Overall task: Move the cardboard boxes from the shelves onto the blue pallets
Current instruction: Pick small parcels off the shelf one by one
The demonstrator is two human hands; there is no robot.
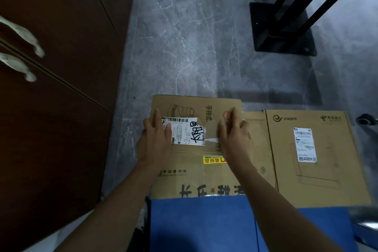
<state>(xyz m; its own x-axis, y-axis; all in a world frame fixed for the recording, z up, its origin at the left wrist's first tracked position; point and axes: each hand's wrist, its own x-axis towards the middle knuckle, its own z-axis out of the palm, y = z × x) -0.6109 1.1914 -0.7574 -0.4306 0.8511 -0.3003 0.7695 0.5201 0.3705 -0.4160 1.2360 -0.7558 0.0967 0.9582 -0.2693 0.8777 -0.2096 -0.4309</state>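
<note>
Small brown cardboard box (196, 120) with a torn white shipping label (185, 132), resting atop a larger flat brown cardboard box (204, 176) on the blue pallet (202, 225). Left hand (156, 141) pressed flat and open against the small box's left side, fingers spread over the label edge. Right hand (233, 131) curled around its right side, gripping. Just right of the small box, a second flat brown cardboard box (315, 157) bearing a white label. Beyond it, grey marble floor (184, 43); left of it, dark wooden cabinet doors (61, 67).
</note>
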